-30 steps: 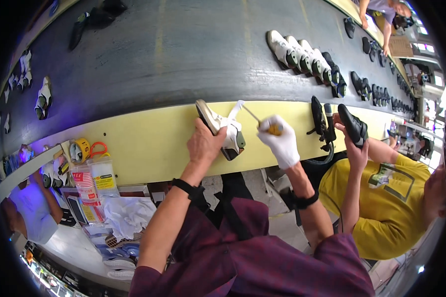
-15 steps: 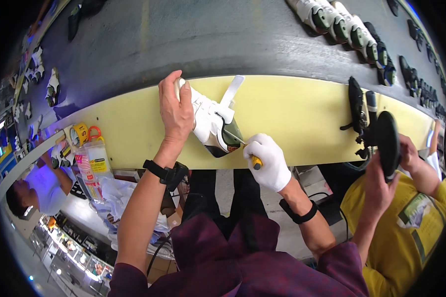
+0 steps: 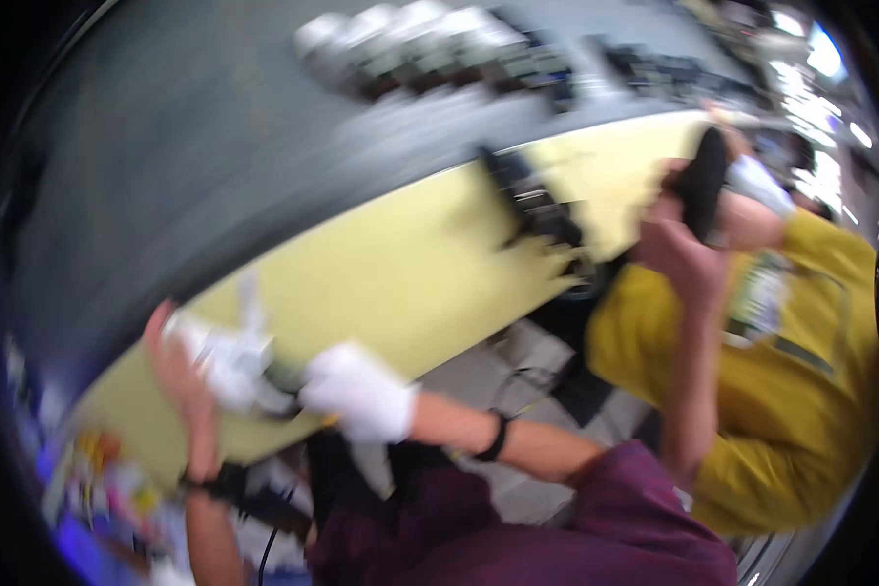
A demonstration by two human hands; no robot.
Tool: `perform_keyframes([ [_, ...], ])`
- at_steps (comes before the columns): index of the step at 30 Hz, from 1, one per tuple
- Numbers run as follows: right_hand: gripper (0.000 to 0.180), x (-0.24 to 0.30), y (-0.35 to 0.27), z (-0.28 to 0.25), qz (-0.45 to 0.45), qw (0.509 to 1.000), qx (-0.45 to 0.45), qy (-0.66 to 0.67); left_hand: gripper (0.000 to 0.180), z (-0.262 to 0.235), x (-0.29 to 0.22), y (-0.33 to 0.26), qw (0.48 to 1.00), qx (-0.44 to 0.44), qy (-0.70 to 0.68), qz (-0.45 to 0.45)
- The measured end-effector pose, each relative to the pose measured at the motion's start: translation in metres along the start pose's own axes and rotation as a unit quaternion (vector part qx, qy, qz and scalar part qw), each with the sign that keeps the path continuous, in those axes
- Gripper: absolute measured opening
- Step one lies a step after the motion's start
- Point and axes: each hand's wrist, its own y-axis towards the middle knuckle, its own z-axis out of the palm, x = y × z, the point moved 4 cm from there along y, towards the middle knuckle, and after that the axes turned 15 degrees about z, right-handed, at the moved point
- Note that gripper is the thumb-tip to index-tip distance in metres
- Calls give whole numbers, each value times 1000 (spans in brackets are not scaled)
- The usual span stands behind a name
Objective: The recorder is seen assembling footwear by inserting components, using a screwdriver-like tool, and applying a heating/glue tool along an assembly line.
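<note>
The whole view is smeared by motion. At the lower left, my left hand (image 3: 181, 376) grips the toe end of a white shoe (image 3: 230, 366) over the yellow bench. The shoe has a dark green heel, and a white tongue or strap (image 3: 253, 305) sticks up from its opening. At the heel is my right hand (image 3: 361, 393), in a white glove and closed round a yellow-handled tool (image 3: 330, 420). Only a bit of the handle shows; the tool's tip cannot be made out.
Along the bench (image 3: 361, 273) to the right stands a black metal fixture (image 3: 537, 205). Beyond it a co-worker in a yellow top (image 3: 752, 420) holds a black shoe sole (image 3: 705, 181). White shoes (image 3: 410, 49) line the dark grey surface behind the bench.
The view has swung to the right, so my hands and the shoe now appear lower left. My grips on the shoe and the tool look the same.
</note>
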Motion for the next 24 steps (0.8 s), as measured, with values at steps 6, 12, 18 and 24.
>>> perform_keyframes([
  [6, 14, 2, 10, 3, 22, 991, 73, -114, 44, -3, 2, -5, 999, 7, -16, -37],
  [12, 13, -5, 20, 9, -16, 988, 102, -115, 43, -12, -1, -9, 999, 15, 24, -42],
  [18, 16, -19, 25, -17, -48, 990, 128, -32, 44, 13, -12, -3, 998, -2, 52, 40],
  [24, 23, -10, 44, -21, -68, 974, 213, -45, 33, 1, -39, 4, 995, -18, 99, 28],
])
